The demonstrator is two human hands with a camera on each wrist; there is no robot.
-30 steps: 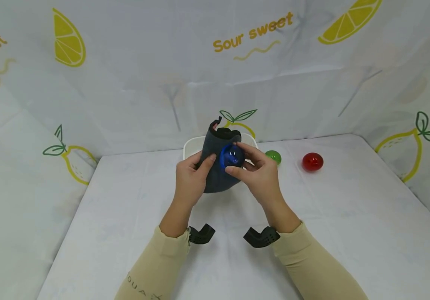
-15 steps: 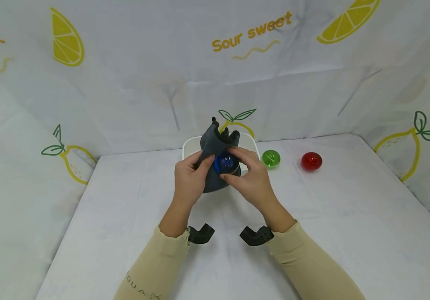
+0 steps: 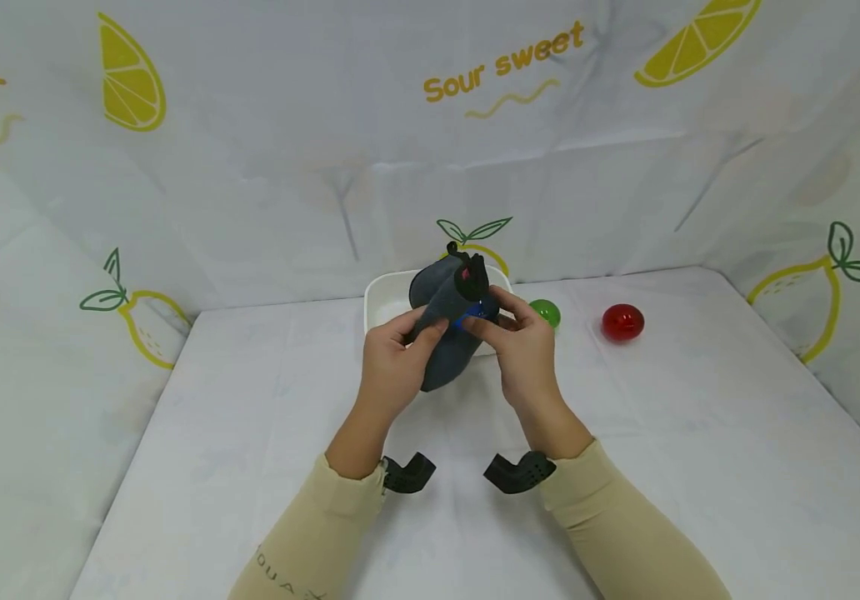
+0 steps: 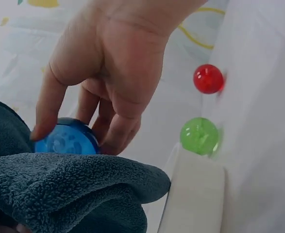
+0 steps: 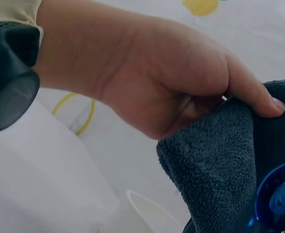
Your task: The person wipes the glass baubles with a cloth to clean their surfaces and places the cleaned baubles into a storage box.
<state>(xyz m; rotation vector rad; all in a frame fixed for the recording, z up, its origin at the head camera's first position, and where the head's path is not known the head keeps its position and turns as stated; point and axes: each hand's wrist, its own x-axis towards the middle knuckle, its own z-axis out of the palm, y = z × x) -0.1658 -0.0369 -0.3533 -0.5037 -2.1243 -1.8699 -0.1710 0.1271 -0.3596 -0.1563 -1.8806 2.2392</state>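
Observation:
A dark blue-grey terry towel point(image 3: 448, 358) with a black edge is held up above the table. My left hand point(image 3: 392, 358) pinches its left part between thumb and fingers. Between thumb and fingertips, my right hand point(image 3: 523, 350) holds a see-through blue ball point(image 4: 67, 140) against the cloth. In the head view a rolled fold of towel and the right thumb cover most of the ball. The right wrist view shows part of the ball point(image 5: 278, 196) beside the towel, with the left thumb point(image 5: 266, 104) pressing on the cloth.
Behind the towel stands a white basin point(image 3: 379, 300), its inside partly hidden. A see-through green ball point(image 3: 548, 312) lies to its right, and a red ball point(image 3: 622, 322) lies farther right. White lemon-printed sheets hang around the white-covered table point(image 3: 250, 433).
The left hand has shifted right and folded the towel over, so more of the blue ball is covered. The right hand still holds the ball. The green and red balls stay put.

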